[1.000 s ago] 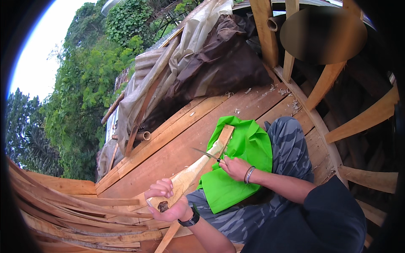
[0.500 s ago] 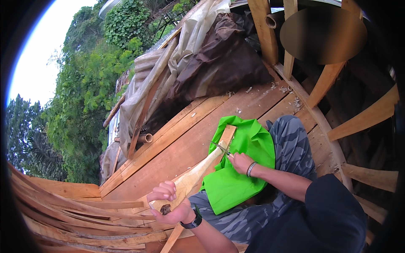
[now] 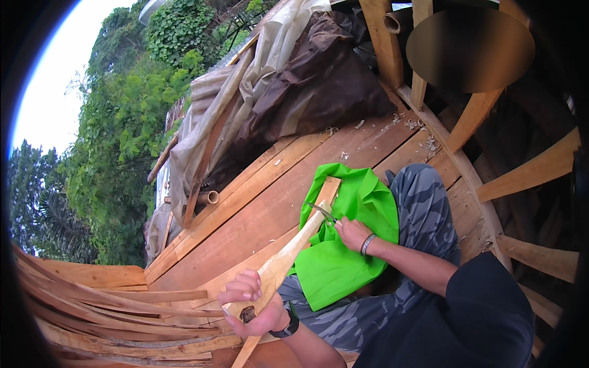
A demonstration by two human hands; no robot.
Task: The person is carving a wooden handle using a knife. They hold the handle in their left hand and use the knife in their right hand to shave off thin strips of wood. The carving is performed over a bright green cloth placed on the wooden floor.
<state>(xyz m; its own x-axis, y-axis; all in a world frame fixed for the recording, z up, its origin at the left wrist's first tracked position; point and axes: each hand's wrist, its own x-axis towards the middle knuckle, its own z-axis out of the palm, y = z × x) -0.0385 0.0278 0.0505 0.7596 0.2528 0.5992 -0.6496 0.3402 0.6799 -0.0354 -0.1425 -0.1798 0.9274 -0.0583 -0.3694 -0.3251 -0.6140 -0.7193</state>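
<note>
A pale carved piece of wood (image 3: 283,259), broad at one end and slender at the other, lies slantwise before me. My left hand (image 3: 269,319) is closed around its broad end, where a dark hollow or knot shows. In my closed right hand (image 3: 354,235) is a knife (image 3: 320,210), its blade crossing the slender far end of the wood. That end rests by a narrow board (image 3: 330,188) that sticks out beyond it. Bright green cloth (image 3: 370,211) is draped over my lap, under the board.
Reddish planks (image 3: 257,224) form the floor, with wood shavings (image 3: 429,146) scattered at the far right. Long thin wood strips (image 3: 123,313) lie at the lower left. Brown sheeting (image 3: 325,86) covers something at the back. Upright timbers (image 3: 527,165) stand along the right.
My left hand and the broad end of the wood have shifted slightly right and nearer to me. The knife stays across the slender end, almost where it was.
</note>
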